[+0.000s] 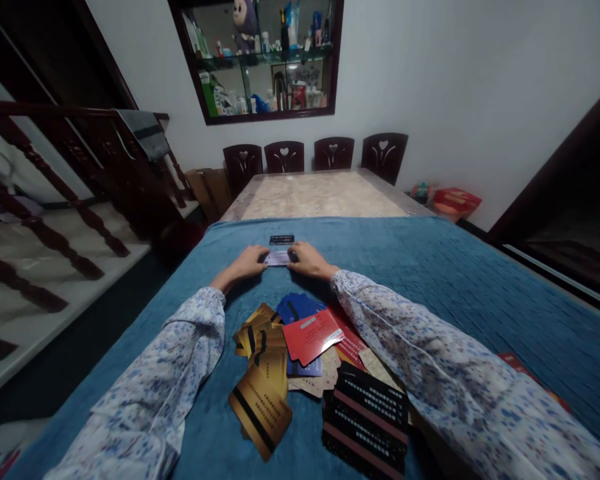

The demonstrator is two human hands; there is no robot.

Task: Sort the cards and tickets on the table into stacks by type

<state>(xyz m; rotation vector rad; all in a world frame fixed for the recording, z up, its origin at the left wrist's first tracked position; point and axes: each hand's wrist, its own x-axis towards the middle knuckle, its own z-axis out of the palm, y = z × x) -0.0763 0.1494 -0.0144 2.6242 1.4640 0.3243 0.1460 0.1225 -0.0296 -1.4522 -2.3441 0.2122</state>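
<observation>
While pinching pale card [278,259] between left hand [251,261] and right hand [310,260], holds long axis seemingly parallel to black card [281,239], just nearside.

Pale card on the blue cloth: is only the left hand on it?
No, the left hand and right hand hold the pale card at opposite ends.

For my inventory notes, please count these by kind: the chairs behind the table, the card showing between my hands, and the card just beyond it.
Dark chairs: 4
Pale card: 1
Black card: 1
Total: 6
</observation>
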